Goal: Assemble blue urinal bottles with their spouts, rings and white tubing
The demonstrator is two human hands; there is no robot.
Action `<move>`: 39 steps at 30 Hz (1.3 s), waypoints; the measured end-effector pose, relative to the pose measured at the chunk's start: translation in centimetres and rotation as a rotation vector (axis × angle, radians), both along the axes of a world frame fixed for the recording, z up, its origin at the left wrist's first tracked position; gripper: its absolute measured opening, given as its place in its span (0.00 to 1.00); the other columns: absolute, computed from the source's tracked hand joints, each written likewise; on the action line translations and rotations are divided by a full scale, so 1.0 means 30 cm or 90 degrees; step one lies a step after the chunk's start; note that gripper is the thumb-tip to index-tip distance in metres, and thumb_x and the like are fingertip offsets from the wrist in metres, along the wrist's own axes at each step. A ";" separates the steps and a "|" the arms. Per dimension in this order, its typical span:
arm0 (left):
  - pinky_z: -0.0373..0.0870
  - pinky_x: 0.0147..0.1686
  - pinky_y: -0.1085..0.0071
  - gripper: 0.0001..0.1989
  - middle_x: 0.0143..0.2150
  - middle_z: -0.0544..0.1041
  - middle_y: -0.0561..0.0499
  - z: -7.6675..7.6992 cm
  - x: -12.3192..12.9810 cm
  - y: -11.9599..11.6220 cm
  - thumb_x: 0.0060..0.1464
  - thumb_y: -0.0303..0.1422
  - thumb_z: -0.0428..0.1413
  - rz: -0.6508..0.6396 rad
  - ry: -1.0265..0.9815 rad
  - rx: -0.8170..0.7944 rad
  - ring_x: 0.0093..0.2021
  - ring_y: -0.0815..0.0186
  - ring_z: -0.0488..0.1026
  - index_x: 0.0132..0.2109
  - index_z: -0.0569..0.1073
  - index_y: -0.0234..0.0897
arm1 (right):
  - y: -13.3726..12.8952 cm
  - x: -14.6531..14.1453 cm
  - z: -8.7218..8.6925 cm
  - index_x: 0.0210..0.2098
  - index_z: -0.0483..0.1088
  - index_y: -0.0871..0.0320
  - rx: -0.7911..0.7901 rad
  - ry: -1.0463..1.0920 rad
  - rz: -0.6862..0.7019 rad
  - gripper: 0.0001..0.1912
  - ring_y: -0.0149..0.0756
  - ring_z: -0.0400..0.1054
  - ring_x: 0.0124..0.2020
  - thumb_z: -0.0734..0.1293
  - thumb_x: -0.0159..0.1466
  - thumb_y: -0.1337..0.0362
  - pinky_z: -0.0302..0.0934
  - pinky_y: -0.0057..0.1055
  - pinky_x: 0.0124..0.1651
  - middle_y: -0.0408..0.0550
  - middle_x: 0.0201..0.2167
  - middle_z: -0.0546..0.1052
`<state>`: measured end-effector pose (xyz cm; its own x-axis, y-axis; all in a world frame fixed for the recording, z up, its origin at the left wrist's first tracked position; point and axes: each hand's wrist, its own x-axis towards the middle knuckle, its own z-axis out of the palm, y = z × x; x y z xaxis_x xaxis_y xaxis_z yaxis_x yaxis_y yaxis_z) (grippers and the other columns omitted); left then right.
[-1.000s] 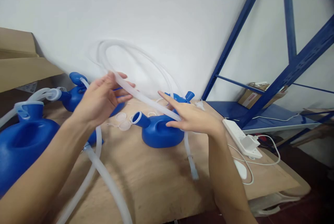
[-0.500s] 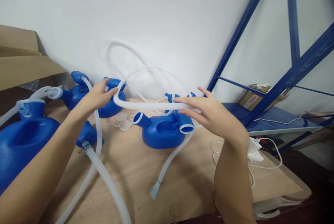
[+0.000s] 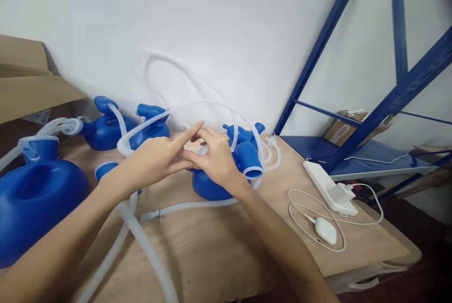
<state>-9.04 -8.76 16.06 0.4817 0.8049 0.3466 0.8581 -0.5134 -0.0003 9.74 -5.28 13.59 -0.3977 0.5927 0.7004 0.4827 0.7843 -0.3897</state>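
Biggest risk I see: a kink in the milky tube (image 3: 208, 204). It folds tightly just left of the left hand (image 3: 158, 158), and a hard pull there could crease the wall. Second: snag. The tube arcs past the blue elbow spout (image 3: 248, 158) at the right, so a tug could catch it and drag or tip the near blue bottle (image 3: 211, 188). Third: the free end (image 3: 151, 216) is loose at near left, apart from both hands; likely whips if the tube springs back. Can't tell if it lies on the tabletop (image 3: 219, 246) or just above. Fingers of the left hand and right hand (image 3: 218, 157) bend inward and meet over the bottle; can't tell whether they pinch anything, the contact is hidden. Tube runs near side of the bottle, behind the right forearm, with more loops against the far wall (image 3: 226, 20). Vs half a second ago: hands were well apart with the tube stretched between; now they're together. Free end has swung from near middle to the left, the bend has shifted left, the bottle neck is now covered, and the white charging case (image 3: 325, 230) at right is now exposed.
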 end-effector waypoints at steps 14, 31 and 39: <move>0.74 0.43 0.68 0.26 0.51 0.83 0.45 0.079 -0.292 0.072 0.64 0.47 0.49 0.030 -0.083 -0.284 0.45 0.58 0.78 0.57 0.78 0.36 | 0.092 0.297 0.071 0.67 0.71 0.49 -0.281 -0.546 -0.052 0.33 0.61 0.69 0.66 0.73 0.67 0.45 0.45 0.60 0.74 0.54 0.61 0.79; 0.73 0.45 0.67 0.40 0.53 0.85 0.49 0.106 -0.257 0.055 0.55 0.66 0.53 0.122 -0.037 -0.237 0.47 0.53 0.80 0.60 0.81 0.43 | 0.178 0.432 0.072 0.71 0.67 0.49 -0.352 -0.291 0.003 0.34 0.49 0.72 0.63 0.67 0.70 0.45 0.63 0.44 0.68 0.51 0.63 0.77; 0.73 0.45 0.65 0.33 0.49 0.86 0.45 0.080 -0.265 0.081 0.64 0.56 0.53 0.077 -0.050 -0.171 0.45 0.53 0.81 0.60 0.80 0.34 | 0.197 0.441 0.055 0.63 0.75 0.50 -0.365 -0.328 0.014 0.32 0.51 0.68 0.67 0.71 0.65 0.41 0.60 0.47 0.71 0.50 0.66 0.75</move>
<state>-16.99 -6.34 18.45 0.3574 0.9225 0.1456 0.9049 -0.3807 0.1904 22.98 0.64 15.24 -0.6067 0.7949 0.0093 0.6996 0.5395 -0.4685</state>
